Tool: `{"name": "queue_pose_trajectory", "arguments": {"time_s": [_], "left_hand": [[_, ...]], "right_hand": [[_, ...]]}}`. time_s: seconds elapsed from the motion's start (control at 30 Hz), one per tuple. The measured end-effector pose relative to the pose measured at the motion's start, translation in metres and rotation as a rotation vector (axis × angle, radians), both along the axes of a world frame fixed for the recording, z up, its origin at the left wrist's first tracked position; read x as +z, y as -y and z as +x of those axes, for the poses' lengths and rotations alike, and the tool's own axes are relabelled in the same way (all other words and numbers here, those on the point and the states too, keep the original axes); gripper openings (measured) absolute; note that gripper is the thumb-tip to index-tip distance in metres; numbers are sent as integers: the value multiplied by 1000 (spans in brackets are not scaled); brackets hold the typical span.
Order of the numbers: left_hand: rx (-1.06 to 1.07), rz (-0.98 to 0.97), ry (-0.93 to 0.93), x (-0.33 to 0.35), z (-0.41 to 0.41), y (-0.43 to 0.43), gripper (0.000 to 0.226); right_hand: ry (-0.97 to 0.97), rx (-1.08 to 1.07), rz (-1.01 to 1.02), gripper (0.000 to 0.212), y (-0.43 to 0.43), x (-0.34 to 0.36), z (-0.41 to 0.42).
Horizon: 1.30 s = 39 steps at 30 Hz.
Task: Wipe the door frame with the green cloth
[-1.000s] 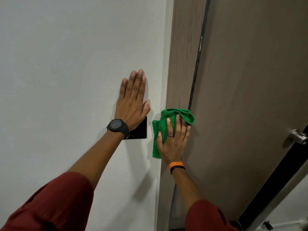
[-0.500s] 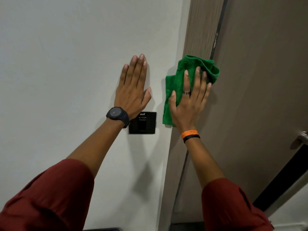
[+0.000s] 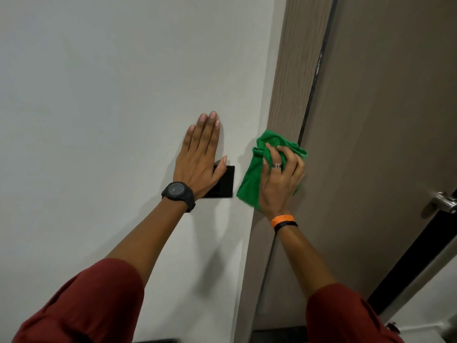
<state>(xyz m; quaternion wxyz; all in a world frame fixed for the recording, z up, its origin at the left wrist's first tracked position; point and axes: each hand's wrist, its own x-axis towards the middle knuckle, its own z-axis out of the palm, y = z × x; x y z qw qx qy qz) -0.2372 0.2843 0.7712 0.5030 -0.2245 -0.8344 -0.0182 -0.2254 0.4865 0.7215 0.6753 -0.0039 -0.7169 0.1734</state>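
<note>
A wood-grain door frame [image 3: 289, 78] runs up the middle right, between the white wall and the brown door. The green cloth [image 3: 249, 179] is pressed against the frame at mid height. My right hand [image 3: 280, 184] covers it, fingers curled into the bunched top of the cloth. My left hand [image 3: 201, 157] lies flat on the white wall with fingers together, its thumb over a black wall plate. It holds nothing.
The black wall plate [image 3: 226, 184] sits on the white wall [image 3: 99, 107] just left of the frame. The brown door [image 3: 378, 144] is shut, with a metal handle [image 3: 444, 201] at the right edge. A dark strip and pale surface lie lower right.
My right hand rose up the frame with the cloth, then came back down. Its fingers have gone from flat to curled into the cloth. The left hand stays on the wall.
</note>
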Motion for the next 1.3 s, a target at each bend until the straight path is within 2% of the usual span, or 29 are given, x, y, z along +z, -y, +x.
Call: {"name": "queue_pose_trajectory", "arguments": {"time_s": [0.2,0.37,0.5,0.6,0.73,0.93,1.07,1.17,1.3], "left_hand": [[-22,28,28,-22,26,23,74],[3,82,101,-86,59,77,71],[70,119,255,-178,92,136,70],[130,114,419,-273,120,180,68],[209,92,649,-427,154,227,68],[198,-60,973,-648,202,264,66],[218,-47,1103,-749,213,279,63],[220,-31,1211,-803,215,286,66],[229,-17,1257,-828,212,284,69]], "right_hand": [[-42,62,31,33,46,18,26],[100,197,50,50,124,-53,60],[315,313,58,43,189,-151,92],[578,365,63,48,232,-240,113],[874,378,91,58,277,-383,134],[1179,360,192,49,327,-598,159],[1392,317,307,46,352,-713,161],[1631,345,359,66,356,-783,172],[1568,319,374,74,353,-811,177]]}}
